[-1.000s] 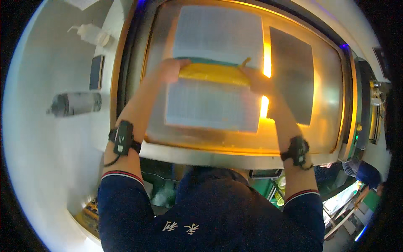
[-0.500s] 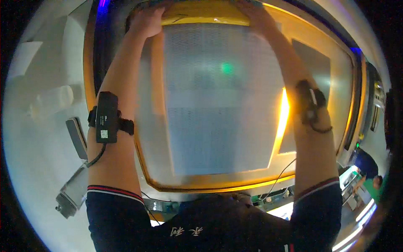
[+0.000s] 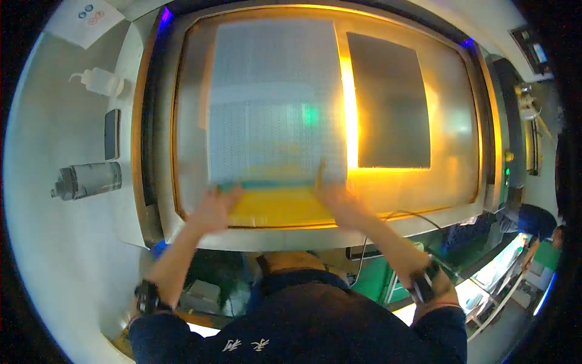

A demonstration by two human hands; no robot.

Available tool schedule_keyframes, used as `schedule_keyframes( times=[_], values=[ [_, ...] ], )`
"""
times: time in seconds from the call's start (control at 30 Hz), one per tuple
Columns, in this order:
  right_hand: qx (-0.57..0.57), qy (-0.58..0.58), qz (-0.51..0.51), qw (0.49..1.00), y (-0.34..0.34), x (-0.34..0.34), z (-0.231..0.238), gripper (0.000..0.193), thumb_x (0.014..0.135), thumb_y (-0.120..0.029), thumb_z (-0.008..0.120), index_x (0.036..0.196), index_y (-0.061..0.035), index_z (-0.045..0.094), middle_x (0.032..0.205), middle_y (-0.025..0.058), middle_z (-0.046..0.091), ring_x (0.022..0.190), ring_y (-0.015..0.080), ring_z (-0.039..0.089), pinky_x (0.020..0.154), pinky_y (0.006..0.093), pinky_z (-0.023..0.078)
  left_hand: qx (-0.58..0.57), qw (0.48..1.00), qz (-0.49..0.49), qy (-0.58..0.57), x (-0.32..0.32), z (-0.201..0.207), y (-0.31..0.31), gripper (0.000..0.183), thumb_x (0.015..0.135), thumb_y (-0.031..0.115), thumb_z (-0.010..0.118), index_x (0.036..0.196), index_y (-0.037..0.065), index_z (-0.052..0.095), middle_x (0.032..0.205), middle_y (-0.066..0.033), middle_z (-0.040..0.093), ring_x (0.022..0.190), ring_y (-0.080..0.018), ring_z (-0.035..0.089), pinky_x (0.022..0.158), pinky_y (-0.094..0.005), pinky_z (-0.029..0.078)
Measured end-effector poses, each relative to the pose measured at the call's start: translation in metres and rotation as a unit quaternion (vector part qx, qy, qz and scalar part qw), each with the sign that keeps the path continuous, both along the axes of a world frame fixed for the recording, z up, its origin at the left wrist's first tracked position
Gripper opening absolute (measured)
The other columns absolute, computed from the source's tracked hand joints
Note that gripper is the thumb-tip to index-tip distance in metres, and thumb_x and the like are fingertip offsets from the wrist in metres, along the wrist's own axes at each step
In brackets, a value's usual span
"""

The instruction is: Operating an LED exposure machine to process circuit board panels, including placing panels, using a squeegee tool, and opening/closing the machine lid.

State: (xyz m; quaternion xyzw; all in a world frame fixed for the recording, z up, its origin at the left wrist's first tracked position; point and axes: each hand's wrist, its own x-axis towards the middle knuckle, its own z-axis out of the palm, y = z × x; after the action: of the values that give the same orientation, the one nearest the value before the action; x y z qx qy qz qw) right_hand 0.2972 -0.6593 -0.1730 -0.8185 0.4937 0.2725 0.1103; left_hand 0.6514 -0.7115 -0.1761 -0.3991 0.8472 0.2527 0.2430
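A wide yellow tool with a teal far edge (image 3: 276, 205), shaped like a broad squeegee, lies across the near part of the lit bed. My left hand (image 3: 213, 209) is closed around its left end. At its right end, my right hand (image 3: 341, 205) grips it; both hands are smeared by motion. Beyond the tool stretches a pale sheet with fine rows of marks (image 3: 273, 91), its near end at the tool. To its right is a dark grey rectangular sheet (image 3: 394, 109), with bright light along its left and near edges.
An orange-edged frame (image 3: 173, 139) surrounds the bed. On the left ledge are a white squeeze bottle (image 3: 100, 82), a phone (image 3: 112, 134) and a clear bottle (image 3: 94, 180). A thin cable (image 3: 418, 215) crosses the near edge. Another person (image 3: 533, 221) is at far right.
Both hands have drawn the yellow tool from the bed's far edge back to its near edge. My view has shifted, with more of the bed and left ledge showing.
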Motion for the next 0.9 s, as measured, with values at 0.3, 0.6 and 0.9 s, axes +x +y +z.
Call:
schedule_keyframes(
  times=[0.3, 0.6, 0.9],
  values=[
    [-0.013, -0.276, -0.136, 0.951, 0.107, -0.022, 0.007, 0.07, 0.083, -0.015, 0.057, 0.149, -0.0087, 0.035, 0.151, 0.0133, 0.04, 0.139, 0.036, 0.039, 0.113, 0.056, 0.03, -0.011, 0.998, 0.064, 0.012, -0.007, -0.004, 0.072, 0.078, 0.079, 0.003, 0.06, 0.151, 0.018, 0.033, 0.158, -0.0018, 0.031, 0.134, -0.0543, 0.033, 0.112, -0.0623, 0.026],
    [-0.177, -0.102, -0.069, 0.976, -0.225, -0.154, -0.023, 0.071, 0.083, -0.009, 0.059, 0.149, -0.0124, 0.035, 0.153, 0.0075, 0.039, 0.137, 0.031, 0.041, 0.113, 0.0561, 0.031, -0.225, 0.969, 0.06, 0.084, -0.165, -0.033, -0.238, 0.075, 0.078, -0.002, 0.058, 0.147, 0.016, 0.036, 0.147, -0.0114, 0.047, 0.133, -0.0517, 0.037, 0.11, -0.0621, 0.029],
    [-0.213, -0.227, -0.099, 0.945, -0.503, -0.259, -0.036, 0.076, 0.076, 0.006, 0.06, 0.146, -0.0193, 0.043, 0.15, 0.0091, 0.044, 0.135, 0.0299, 0.044, 0.11, 0.0394, 0.041, -0.216, 0.966, 0.097, 0.107, -0.256, -0.035, -0.517, 0.051, 0.078, -0.003, 0.055, 0.128, 0.005, 0.057, 0.13, -0.0243, 0.057, 0.118, -0.0413, 0.056, 0.106, -0.0462, 0.042]
  ],
)
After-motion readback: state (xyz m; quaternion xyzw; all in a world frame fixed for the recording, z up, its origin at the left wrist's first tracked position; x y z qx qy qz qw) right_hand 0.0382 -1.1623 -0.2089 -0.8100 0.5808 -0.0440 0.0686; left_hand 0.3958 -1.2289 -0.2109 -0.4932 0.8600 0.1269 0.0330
